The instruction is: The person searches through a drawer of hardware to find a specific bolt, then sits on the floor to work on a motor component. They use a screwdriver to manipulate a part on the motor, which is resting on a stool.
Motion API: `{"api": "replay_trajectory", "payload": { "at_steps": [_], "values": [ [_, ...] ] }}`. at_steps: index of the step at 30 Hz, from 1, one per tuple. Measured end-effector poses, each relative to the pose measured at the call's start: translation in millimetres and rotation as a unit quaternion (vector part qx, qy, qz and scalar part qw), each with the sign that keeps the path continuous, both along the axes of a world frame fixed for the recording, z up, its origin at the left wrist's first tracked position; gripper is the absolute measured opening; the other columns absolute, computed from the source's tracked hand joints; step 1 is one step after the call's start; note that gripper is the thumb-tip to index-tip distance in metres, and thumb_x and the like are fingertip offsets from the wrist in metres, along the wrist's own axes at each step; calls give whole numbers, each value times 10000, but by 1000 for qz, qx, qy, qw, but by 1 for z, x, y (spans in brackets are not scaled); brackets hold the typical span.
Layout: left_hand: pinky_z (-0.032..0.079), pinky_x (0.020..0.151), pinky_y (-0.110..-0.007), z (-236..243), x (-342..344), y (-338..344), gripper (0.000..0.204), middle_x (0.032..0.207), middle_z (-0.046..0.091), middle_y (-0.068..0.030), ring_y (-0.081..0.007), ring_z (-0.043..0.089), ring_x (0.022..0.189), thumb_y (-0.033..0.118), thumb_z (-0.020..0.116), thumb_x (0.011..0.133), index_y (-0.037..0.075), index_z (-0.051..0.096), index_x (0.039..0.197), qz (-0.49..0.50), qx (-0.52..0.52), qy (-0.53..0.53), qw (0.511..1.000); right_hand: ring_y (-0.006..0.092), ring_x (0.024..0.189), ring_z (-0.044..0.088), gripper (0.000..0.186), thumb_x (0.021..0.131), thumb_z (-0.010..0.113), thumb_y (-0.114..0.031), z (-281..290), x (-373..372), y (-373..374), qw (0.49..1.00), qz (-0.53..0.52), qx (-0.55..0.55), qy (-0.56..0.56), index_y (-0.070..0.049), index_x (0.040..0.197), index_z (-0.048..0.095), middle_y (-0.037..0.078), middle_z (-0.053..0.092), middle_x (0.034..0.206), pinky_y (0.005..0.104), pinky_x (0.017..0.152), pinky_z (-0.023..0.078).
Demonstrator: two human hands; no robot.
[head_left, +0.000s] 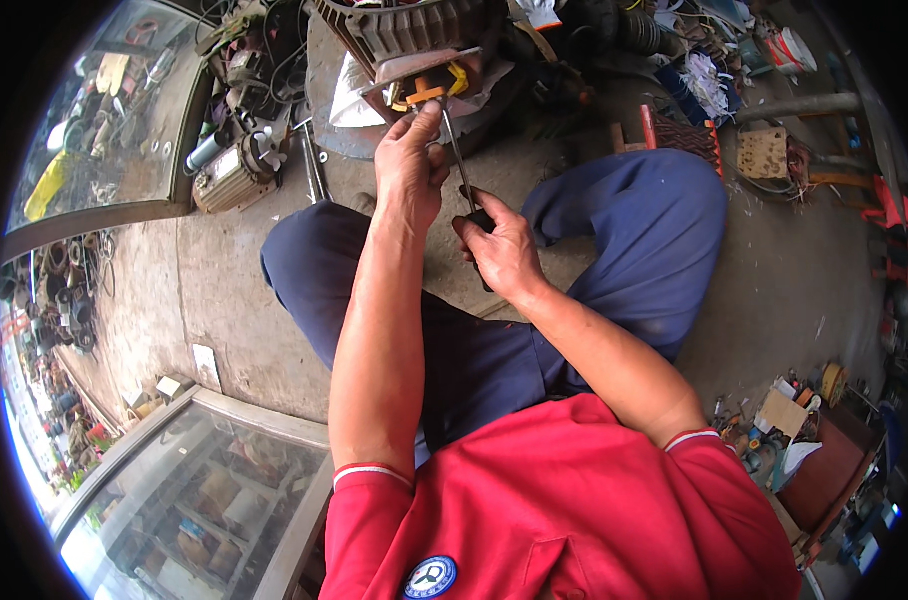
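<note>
At the top centre stands a large finned electric motor [414,32], its terminal box [462,62] uncovered towards me. Inside the box are an orange terminal block [424,96] and a yellow sleeved wire [459,79]. My left hand [410,165] is closed, its fingertips against the front of the orange block. Whatever it pinches is hidden behind the fingers. My right hand [504,252] grips the black handle of a screwdriver [456,145]. The long metal shaft slants up and left, its tip end at the block beside my left fingertips.
A smaller motor [232,178] lies on the floor to the left. Glass-fronted cabinets [199,500] stand at lower and upper left. To the right are a red metal frame [664,135] and a stool-like wooden piece [763,154]. Cluttered parts [784,415] lie at lower right.
</note>
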State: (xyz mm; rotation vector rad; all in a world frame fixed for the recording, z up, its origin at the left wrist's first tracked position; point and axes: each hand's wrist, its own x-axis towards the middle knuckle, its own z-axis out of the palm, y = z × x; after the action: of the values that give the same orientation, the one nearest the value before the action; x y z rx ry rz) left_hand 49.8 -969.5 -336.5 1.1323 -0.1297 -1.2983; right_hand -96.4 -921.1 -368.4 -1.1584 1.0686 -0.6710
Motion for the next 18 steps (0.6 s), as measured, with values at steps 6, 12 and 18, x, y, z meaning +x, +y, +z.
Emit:
{"api": "replay_trajectory", "payload": {
  "at_steps": [6,12,18],
  "values": [
    [227,431,-218,-3,-3,1,250,736,476,62,-42,311,477,256,726,901,89,597,1036,14,-5,-52,999,106,621,555,382,859,655,-101,-6,-7,5,997,37,-48,38,-2,1225,605,61,644,731,276,629,480],
    [218,421,-216,-8,-4,0,244,771,511,52,-38,310,482,235,725,899,98,579,1039,10,-27,-29,999,92,620,541,384,854,665,-95,-10,-14,11,999,6,-28,15,-7,1224,611,47,636,708,272,621,476],
    [238,420,-211,-16,-5,-1,185,836,578,9,-55,347,493,184,695,909,100,572,1019,33,-40,32,998,66,599,542,355,883,657,-106,0,-18,14,1000,-4,20,6,-4,1219,611,11,625,690,257,570,463]
  ]
}}
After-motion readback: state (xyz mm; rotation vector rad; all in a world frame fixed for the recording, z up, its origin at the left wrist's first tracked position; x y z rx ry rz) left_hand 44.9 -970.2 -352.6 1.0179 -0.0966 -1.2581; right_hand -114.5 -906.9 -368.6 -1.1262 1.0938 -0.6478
